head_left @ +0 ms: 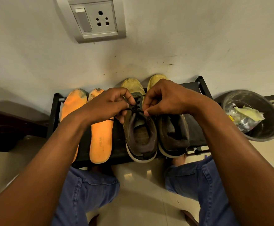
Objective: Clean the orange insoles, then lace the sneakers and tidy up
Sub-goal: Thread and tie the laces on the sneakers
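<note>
Holding crumpled wrappers [245, 115], dark bin [270, 128], hands lacing sneaker [140, 136]

We note: foam-like matt orange insoles [101, 141], toes scuffed grey; yellow mesh-cloth sneakers [139, 128] with fuzzy grey lining; glossy beige floor tiles [141, 201]; dull black plastic bin [269, 115]; blue denim jeans [87, 193].

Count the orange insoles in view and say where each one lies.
2. One orange insole lies at the left end of the black rack, partly hidden by the left forearm. The other insole lies beside it, next to the left sneaker.
</note>
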